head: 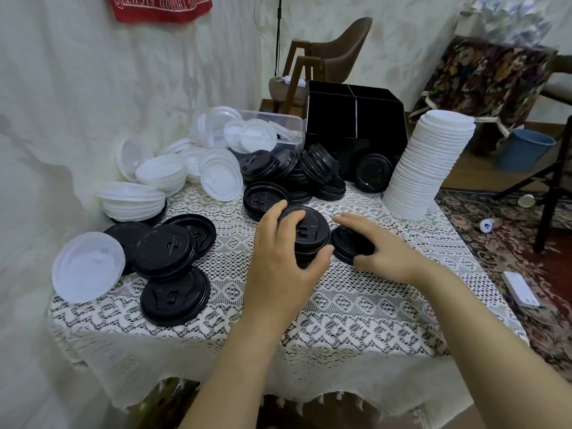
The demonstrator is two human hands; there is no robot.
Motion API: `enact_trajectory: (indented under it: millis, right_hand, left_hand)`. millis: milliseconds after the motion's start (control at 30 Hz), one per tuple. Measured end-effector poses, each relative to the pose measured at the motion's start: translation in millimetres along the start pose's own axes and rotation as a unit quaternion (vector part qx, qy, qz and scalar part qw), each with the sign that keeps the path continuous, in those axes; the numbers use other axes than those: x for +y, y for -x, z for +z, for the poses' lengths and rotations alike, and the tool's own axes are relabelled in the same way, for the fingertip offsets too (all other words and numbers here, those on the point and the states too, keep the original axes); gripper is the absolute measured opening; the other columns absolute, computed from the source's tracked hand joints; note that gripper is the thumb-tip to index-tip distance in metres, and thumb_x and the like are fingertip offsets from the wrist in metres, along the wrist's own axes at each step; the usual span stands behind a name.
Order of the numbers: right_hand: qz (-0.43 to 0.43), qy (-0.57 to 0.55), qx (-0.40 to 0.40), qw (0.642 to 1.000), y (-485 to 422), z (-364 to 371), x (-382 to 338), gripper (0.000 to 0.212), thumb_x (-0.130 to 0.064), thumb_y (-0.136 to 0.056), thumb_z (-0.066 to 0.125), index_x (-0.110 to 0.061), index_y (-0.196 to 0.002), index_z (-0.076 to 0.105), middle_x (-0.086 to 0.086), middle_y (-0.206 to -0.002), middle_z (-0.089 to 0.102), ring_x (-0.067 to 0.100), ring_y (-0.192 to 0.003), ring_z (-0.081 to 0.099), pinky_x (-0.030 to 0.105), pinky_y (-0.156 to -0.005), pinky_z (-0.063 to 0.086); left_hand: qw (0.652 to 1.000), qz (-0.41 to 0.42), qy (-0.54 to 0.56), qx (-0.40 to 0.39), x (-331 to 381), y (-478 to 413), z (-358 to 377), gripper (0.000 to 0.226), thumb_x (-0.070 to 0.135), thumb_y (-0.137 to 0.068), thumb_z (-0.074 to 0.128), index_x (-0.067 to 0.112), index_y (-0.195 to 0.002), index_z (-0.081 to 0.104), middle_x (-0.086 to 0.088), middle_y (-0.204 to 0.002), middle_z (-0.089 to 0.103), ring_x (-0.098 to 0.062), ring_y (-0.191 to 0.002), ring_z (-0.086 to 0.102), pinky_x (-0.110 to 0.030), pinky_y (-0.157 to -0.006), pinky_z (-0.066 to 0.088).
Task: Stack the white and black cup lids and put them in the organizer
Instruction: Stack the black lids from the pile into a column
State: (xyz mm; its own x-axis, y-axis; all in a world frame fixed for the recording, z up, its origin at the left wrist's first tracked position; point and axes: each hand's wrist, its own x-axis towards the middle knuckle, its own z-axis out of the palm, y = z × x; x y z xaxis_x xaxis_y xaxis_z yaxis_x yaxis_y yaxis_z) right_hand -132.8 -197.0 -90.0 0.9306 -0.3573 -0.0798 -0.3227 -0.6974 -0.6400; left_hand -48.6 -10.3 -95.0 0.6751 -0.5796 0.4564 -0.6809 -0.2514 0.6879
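Roughly, far left of the organizer (356, 119), high on the wall: red cloth (161, 7), white lettering upside down, not legible. Far left of the organizer and nearer the camera: one tilted white lid (88, 267) beside four loose black lids (165, 247), each embossed with an angular mark I cannot read as a word. Just left of the organizer: heap of white lids (173, 171), uncounted, and one clear tub (288, 125) holding more. Directly in front of it: heap of black lids (294, 174). Further in front: left hand (278, 261) curled round a short stack of black lids (309, 233); right hand (380, 246) pinches a single black lid (349, 246) touching that stack. Just right of the organizer: one tall stack of white lids (427, 162).
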Motion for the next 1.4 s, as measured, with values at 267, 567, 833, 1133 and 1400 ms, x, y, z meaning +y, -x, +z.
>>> enact_trajectory:
  millis: [267,567,833,1133,1400]
  right_hand:
    - [0.042,0.125,0.113,0.985,-5.4,6.8,4.9,0.072,-0.051,-0.078,0.073,-0.03,-0.141,0.046,-0.003,-0.125,0.044,0.018,-0.128,0.035,0.037,-0.109,0.033]
    - [0.025,0.048,0.081,0.995,3.1,4.2,11.3,0.078,-0.036,-0.077,0.08,-0.027,-0.145,0.042,-0.006,-0.133,0.04,0.014,-0.13,0.035,0.029,-0.109,0.032]
    - [0.017,0.025,0.054,0.998,9.4,4.3,15.2,0.08,-0.029,-0.079,0.079,-0.03,-0.147,0.037,-0.009,-0.135,0.037,0.013,-0.131,0.035,0.029,-0.111,0.029]
    - [0.017,0.017,0.019,1.0,11.0,-0.1,21.9,0.089,-0.033,-0.077,0.08,-0.032,-0.15,0.03,-0.009,-0.141,0.038,0.015,-0.134,0.034,0.037,-0.115,0.028]
    - [0.006,-0.023,0.013,1.0,19.2,-2.3,21.2,0.082,-0.02,-0.079,0.08,-0.031,-0.147,0.036,-0.012,-0.145,0.038,0.01,-0.132,0.039,0.029,-0.113,0.031]
  left_hand:
    - [1.0,0.002,0.002,0.002,-0.8,-0.1,0.5,0.06,0.045,-0.085,0.063,0.018,-0.136,0.047,0.004,-0.149,0.029,-0.008,-0.137,0.024,-0.003,-0.098,0.012]
    - [1.0,-0.004,0.006,0.0,-0.1,0.1,0.1,0.064,0.052,-0.081,0.056,0.017,-0.134,0.048,0.003,-0.149,0.03,-0.01,-0.137,0.025,-0.002,-0.097,0.013]
    - [1.0,-0.006,0.007,-0.002,-0.4,0.1,0.1,0.061,0.048,-0.083,0.061,0.018,-0.135,0.048,0.005,-0.149,0.029,-0.009,-0.137,0.025,-0.004,-0.099,0.012]
    - [1.0,-0.009,0.009,-0.006,-1.8,0.4,0.1,0.06,0.046,-0.084,0.063,0.018,-0.135,0.047,0.005,-0.149,0.029,-0.009,-0.137,0.025,-0.003,-0.097,0.014]
    - [1.0,-0.012,0.011,-0.006,-1.7,0.5,1.1,0.061,0.048,-0.083,0.061,0.018,-0.134,0.048,0.004,-0.148,0.03,-0.01,-0.137,0.026,-0.012,-0.102,0.019]
